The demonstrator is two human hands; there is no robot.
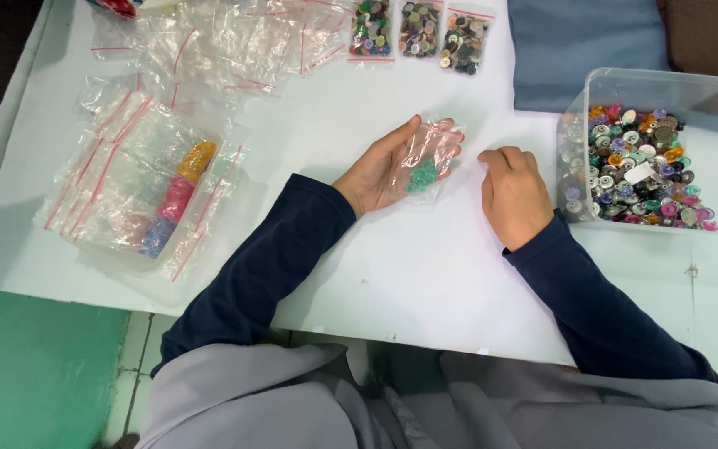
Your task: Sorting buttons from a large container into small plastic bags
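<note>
My left hand lies palm up at the middle of the white table and holds a small clear zip bag with green buttons inside. Just to its right, my right hand rests on the table with the fingers curled in; I cannot see whether it pinches anything. A clear plastic box full of mixed coloured buttons stands directly right of that hand.
Three filled bags of mixed buttons lie at the far edge. Empty clear zip bags are piled at the far left. A clear tray at the left holds bags of yellow, pink and blue buttons. Blue cloth lies at the back right.
</note>
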